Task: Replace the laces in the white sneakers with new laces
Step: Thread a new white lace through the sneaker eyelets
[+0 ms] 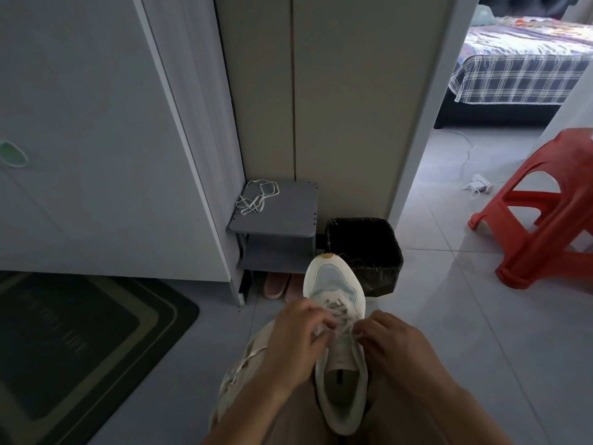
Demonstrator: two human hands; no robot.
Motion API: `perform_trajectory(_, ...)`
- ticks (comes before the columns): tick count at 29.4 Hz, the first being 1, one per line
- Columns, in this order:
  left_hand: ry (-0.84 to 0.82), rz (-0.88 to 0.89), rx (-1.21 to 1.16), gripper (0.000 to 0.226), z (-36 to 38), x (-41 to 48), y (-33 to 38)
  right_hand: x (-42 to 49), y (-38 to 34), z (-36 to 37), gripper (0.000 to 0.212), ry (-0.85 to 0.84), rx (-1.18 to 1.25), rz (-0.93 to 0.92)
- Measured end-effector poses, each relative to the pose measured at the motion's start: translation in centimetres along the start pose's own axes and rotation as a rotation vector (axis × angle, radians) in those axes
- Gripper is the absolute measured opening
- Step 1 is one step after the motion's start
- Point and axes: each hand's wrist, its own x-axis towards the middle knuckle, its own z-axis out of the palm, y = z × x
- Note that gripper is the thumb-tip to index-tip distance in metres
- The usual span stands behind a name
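**Head view: hands flank the lacing, toe points away**

Left hand (296, 337) pinches a strand of the lace (340, 316) in curled fingers. Right hand (396, 346) curls its fingertips at the opposite eyelet edge, grip unclear. Between them the white sneaker (333, 281) lies on the lap, long axis running straight away. A loose lace (256, 197) lies on the grey shelf (288, 216) beyond the toe, slightly left.

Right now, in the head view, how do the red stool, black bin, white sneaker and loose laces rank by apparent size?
1. red stool, partly cropped.
2. white sneaker, though nearness to the camera enlarges it.
3. black bin.
4. loose laces.
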Motion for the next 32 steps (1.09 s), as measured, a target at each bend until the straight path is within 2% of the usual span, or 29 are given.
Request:
perform_trajectory(3,0.025,0.169,0.176,0.018,1.8,0.4,0.3,0.1,0.2,-0.1,0.023,0.018,-0.015,0.002)
perform_trajectory(6,0.077,0.195,0.222,0.020,2.3,1.1,0.6,0.3,0.0,0.2,0.020,-0.010,0.064,0.097)
perform_trajectory(10,0.107,0.210,0.219,0.028,2.2,1.6,0.4,1.2,0.5,-0.2,0.018,-0.203,0.267,0.346)
perform_trajectory(13,0.117,0.225,0.187,0.031,2.5,1.6,-0.1,1.8,0.5,-0.5,0.015,-0.273,0.311,0.389)
perform_trajectory(16,-0.044,0.072,0.078,0.057,1.8,1.9,0.2,1.8,0.1,-0.7,0.006,-0.258,0.275,0.323)
perform_trajectory(18,-0.149,0.001,0.135,0.072,1.4,2.1,0.8,1.7,-0.2,-1.1,0.008,-0.222,0.318,0.277)
perform_trajectory(19,-0.169,0.000,0.204,0.071,1.4,2.3,1.0,1.8,-0.4,-1.1,0.009,-0.205,0.329,0.274)
perform_trajectory(21,-0.162,-0.007,0.282,0.048,1.7,2.4,1.4,2.0,-0.3,-1.0,0.008,-0.183,0.292,0.322)
perform_trajectory(23,-0.073,-0.024,0.127,0.023,2.1,2.2,1.4,2.2,-0.1,-1.0,0.011,-0.229,0.226,0.403)
perform_trajectory(25,0.076,-0.082,-0.109,0.003,1.8,1.8,0.8,2.3,0.3,-1.2,0.016,-0.329,0.285,0.481)
perform_trajectory(27,0.111,-0.206,-0.162,0.017,1.0,1.0,-0.4,2.3,0.5,-1.5,0.022,-0.386,0.437,0.556)
perform_trajectory(29,-0.010,-0.287,-0.135,0.013,0.5,-0.1,-1.7,2.3,0.4,-1.7,0.020,-0.397,0.495,0.570)
perform_trajectory(31,-0.113,-0.246,-0.060,0.005,0.0,-0.9,-2.1,2.5,0.0,-1.7,0.012,-0.384,0.477,0.518)
perform_trajectory(32,-0.133,-0.209,-0.021,0.009,-0.1,-1.0,-2.1,2.5,-0.1,-1.8,0.009,-0.370,0.465,0.485)
